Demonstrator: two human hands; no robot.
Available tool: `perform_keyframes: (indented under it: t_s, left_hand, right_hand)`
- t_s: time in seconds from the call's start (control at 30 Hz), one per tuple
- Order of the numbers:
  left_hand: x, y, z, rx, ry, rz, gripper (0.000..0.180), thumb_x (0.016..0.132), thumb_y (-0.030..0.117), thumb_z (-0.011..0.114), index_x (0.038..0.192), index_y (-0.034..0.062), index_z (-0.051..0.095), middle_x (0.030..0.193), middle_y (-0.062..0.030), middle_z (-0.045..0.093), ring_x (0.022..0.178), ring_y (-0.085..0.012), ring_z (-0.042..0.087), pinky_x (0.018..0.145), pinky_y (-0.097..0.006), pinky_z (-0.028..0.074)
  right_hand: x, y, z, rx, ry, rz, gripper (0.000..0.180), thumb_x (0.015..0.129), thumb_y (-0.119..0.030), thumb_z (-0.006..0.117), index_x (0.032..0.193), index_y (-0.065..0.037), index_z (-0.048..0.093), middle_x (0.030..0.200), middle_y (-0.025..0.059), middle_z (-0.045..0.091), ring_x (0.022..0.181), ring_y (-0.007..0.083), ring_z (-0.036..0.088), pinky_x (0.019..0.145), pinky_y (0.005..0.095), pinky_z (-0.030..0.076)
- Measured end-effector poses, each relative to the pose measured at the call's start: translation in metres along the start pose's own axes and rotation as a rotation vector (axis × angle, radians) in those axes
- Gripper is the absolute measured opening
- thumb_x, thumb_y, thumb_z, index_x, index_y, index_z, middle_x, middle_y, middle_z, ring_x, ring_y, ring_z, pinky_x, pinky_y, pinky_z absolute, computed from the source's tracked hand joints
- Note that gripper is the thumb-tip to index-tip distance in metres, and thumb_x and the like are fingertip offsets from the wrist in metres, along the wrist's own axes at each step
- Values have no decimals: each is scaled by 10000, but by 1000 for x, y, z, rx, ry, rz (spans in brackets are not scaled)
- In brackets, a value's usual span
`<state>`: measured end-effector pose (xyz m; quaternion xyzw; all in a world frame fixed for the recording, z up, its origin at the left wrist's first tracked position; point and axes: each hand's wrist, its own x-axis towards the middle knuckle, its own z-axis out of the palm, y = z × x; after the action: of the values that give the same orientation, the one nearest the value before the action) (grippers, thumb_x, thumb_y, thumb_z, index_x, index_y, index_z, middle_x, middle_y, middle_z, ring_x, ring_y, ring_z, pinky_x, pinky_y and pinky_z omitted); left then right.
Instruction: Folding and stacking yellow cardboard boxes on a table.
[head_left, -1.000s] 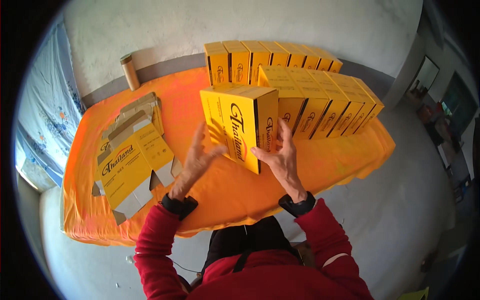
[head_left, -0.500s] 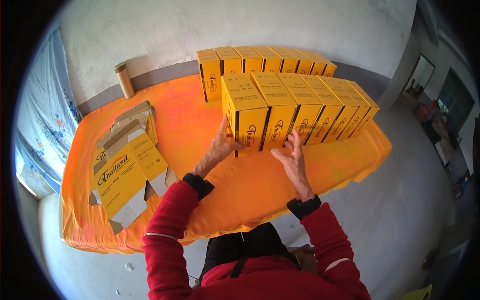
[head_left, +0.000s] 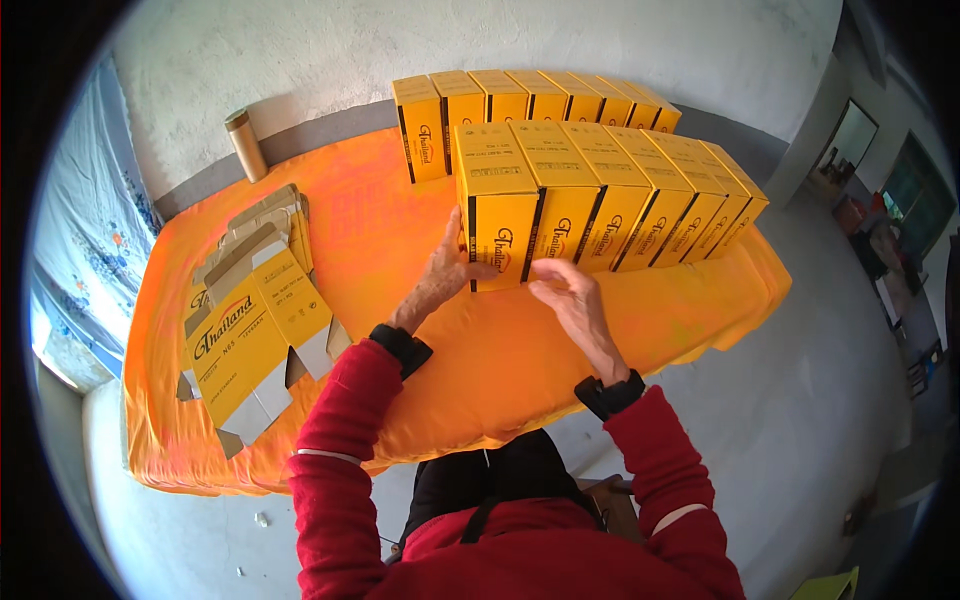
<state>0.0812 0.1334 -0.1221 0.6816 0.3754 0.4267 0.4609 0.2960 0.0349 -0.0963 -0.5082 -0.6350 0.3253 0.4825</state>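
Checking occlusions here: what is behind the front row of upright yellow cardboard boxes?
Behind it stands a back row of upright yellow cardboard boxes, then a pale grey wall. The front row covers most back boxes' lower parts; what lies between there cannot be seen.

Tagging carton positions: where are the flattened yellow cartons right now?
In the head view, the flattened yellow cartons lie at the left on the orange tablecloth, to the left of the left hand and in front of the tan cylinder.
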Motion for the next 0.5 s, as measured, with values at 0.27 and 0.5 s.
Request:
perform_keyframes:
  t_s: [0.27, 0.5]
  left_hand:
    - [10, -16, -1, -3, 39, 55, 1127, 702, 72, 798, 1538, 24, 43, 1241, -219, 603, 1165, -313, 574, 947, -355, 478]
    - [-28, 6, 1, 57, 65, -179, 893, 776, 3, 716, 1514, 114, 224, 1314, -155, 538, 1208, -280, 544, 916, -383, 501]
  right_hand:
    - [15, -2, 13, 33, -53, 28, 378, 891, -198, 660, 1198, 14, 602, 1141, 119, 629, 1085, 222, 585, 930, 352, 471]
    - [-2, -5, 17, 97, -88, 56, 391, 882, -184, 662, 1211, 15, 592, 1169, 151, 627, 1093, 248, 594, 923, 366, 497]
